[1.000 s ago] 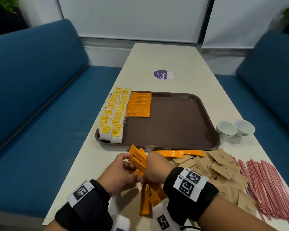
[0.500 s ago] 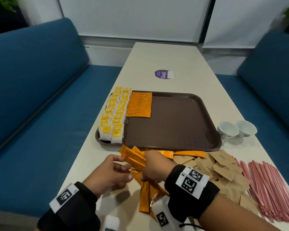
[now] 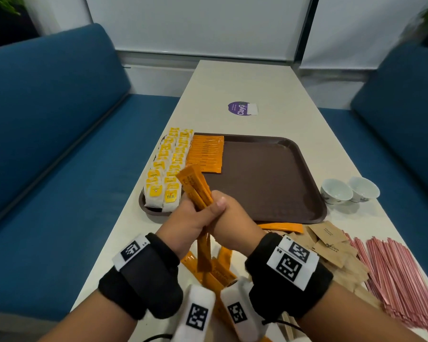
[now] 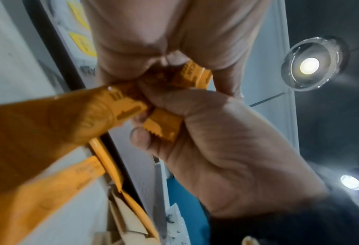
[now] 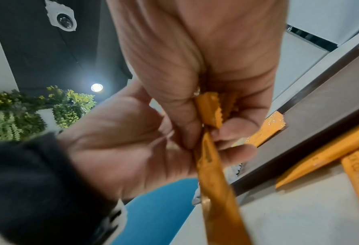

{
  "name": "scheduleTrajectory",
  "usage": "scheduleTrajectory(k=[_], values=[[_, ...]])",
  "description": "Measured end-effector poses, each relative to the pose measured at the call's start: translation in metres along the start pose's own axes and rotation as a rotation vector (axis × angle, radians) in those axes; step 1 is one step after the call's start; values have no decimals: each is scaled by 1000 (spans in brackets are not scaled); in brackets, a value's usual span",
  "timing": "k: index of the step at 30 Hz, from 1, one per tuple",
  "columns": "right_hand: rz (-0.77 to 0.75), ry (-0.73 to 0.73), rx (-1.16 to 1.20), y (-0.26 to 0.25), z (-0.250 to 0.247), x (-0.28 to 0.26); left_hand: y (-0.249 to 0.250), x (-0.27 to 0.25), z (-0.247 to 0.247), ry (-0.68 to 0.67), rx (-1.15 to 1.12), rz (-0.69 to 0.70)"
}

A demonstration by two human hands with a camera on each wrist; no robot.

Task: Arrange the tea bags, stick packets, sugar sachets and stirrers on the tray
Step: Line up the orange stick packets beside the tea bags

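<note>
Your two hands grip one bundle of orange sticks (image 3: 195,186) between them, raised above the near left corner of the tray (image 3: 269,178). Your left hand (image 3: 183,223) has its fingers curled round the bundle from the left; your right hand (image 3: 232,218) closes on it from the right, thumb up against the sticks. The bundle's upper ends fan out toward the tray's left side, and its lower ends hang down between your wrists. In the left wrist view the curled fingers (image 4: 195,116) pinch the serrated stick ends; how many sticks you hold is hard to say, perhaps four or five.

On the tray, two rows of tea bags (image 3: 168,169) run along the left edge, with a neat row of sticks (image 3: 206,154) lying just right of them. The rest of the tray is bare brown.

More loose sticks (image 3: 218,270) lie on the table (image 3: 269,82) just in front of the tray's near edge, under your wrists, and one stick (image 3: 282,227) lies right against that edge. Brown sugar sachets (image 3: 331,245) are heaped off the tray's near right corner, and pink stirrers (image 3: 400,275) lie in a spread further right of them. Two small white cups (image 3: 349,191) stand just beside the tray's right edge, touching each other. A purple sticker (image 3: 241,108) sits on the table beyond the tray's far edge.
</note>
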State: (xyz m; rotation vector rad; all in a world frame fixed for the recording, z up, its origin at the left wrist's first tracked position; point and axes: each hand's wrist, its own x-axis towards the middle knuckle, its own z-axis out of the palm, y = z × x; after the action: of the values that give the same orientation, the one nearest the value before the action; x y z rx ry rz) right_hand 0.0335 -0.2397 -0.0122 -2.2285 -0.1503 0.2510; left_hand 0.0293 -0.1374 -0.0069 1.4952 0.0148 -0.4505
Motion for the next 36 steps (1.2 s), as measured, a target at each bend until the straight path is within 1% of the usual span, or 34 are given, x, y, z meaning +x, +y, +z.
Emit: scheduleTrajectory(k=[1, 3, 4, 6, 9, 11, 13, 14, 16, 18, 20, 21, 23, 27, 30, 33, 36], values=[[-28, 57, 9, -2, 2, 0, 2, 2, 4, 33, -47, -7], [-94, 110, -95, -10, 3, -4, 5, 5, 10, 100, -127, -24], [-96, 113, -115, -12, 3, -5, 6, 7, 12, 126, -164, -30], [-63, 89, -80, -10, -1, -9, 5, 11, 13, 168, -232, -48], [-45, 206, -31, -6, -6, -15, 1, 18, 12, 232, -337, -56], [-61, 324, 7, -7, -4, -17, 0, 20, 12, 265, -433, -83], [-63, 389, -77, -4, -4, -19, 0, 21, 13, 304, -510, -118], [-37, 394, -119, -3, -5, -19, 1, 21, 12, 327, -538, -126], [36, 332, -87, -2, -9, -23, 5, 23, 10, 378, -577, -114], [98, 177, 53, -2, -13, -27, 9, 24, 6, 415, -617, -82], [108, 48, 109, 0, -16, -30, 14, 24, 1, 428, -661, -55], [99, 19, 117, 0, -18, -32, 16, 24, -2, 429, -686, -45], [97, 11, 175, 1, -24, -37, 20, 23, -6, 422, -739, -28], [141, 20, 333, 4, -33, -39, 24, 21, -17, 395, -794, 18], [180, 71, 361, 7, -40, -34, 22, 24, -25, 402, -758, 38], [215, 124, 465, 8, -46, -28, 17, 27, -38, 447, -725, 40], [226, 140, 504, 6, -50, -23, 14, 28, -47, 467, -677, 18]])
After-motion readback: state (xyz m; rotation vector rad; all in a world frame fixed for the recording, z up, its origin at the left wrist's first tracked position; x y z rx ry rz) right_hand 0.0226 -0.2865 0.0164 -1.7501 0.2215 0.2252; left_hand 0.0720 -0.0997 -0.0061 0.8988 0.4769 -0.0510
